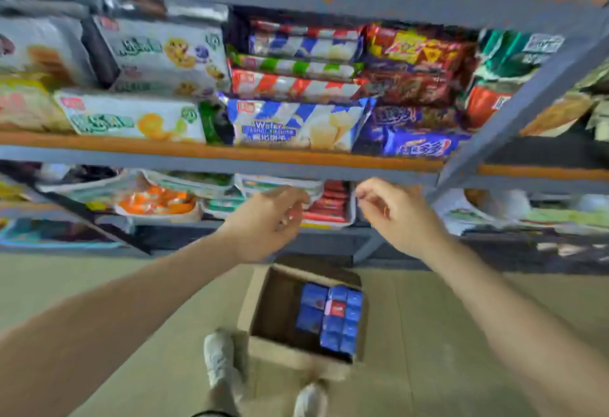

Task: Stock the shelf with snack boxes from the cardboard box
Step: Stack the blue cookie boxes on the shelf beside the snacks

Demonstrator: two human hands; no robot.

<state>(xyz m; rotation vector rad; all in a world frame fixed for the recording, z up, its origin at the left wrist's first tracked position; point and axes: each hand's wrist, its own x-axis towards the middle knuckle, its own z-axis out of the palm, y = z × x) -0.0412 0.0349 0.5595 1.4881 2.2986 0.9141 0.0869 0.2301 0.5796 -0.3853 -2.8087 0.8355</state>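
Shelf [230, 152]: grey frame, orange boards, packed with snack packets. Cardboard box [260, 349]: open on the floor below the hands, blue snack boxes [333, 314] stacked along its right side. Left hand [263, 218], right hand [395, 215]: both raised before the lower tier, fingers loosely curled, holding nothing.
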